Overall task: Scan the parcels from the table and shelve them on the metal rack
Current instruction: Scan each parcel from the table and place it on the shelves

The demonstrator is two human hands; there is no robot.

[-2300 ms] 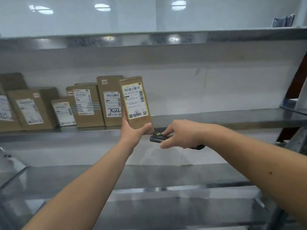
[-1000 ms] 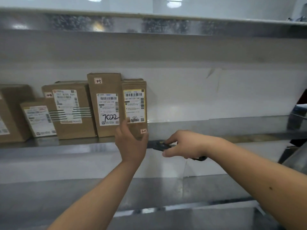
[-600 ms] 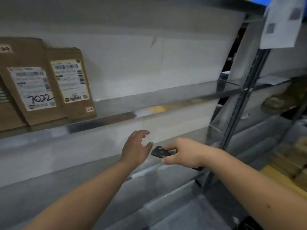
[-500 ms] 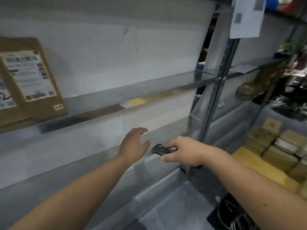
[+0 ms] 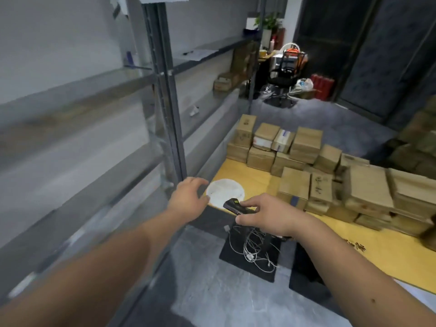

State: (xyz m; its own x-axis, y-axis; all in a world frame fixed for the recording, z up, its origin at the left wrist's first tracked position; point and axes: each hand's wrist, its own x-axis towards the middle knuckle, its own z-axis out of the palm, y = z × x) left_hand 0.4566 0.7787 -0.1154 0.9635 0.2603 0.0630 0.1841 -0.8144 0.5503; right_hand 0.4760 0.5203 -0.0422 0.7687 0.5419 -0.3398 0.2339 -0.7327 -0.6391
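The view has been swung away from the grey metal rack (image 5: 162, 95) toward the yellow-topped table (image 5: 389, 246); the shelved brown parcels with white labels seen a second ago are no longer in the frame, and the rack's shelves are now seen blurred along the left side. The left hand (image 5: 188, 197), which was laid against a shelved parcel a second earlier, has been drawn back and is held in the air with fingers loosely spread and nothing in it, near the table's near corner. The small black handheld scanner (image 5: 233, 206) is still gripped in the right hand (image 5: 266, 215), pinched between thumb and curled fingers, as in the earlier frames; it is now held over the table edge rather than in front of the shelf. A stack of brown cardboard parcels (image 5: 306, 161) is seen piled on the table, well apart from both hands, with a white round disc (image 5: 226, 190) lying on the tabletop just beyond the left hand. Tangled white cables (image 5: 254, 251) are seen on a dark mat (image 5: 238, 258) on the floor below the right hand. A black office chair (image 5: 284, 72) stands in the far background.
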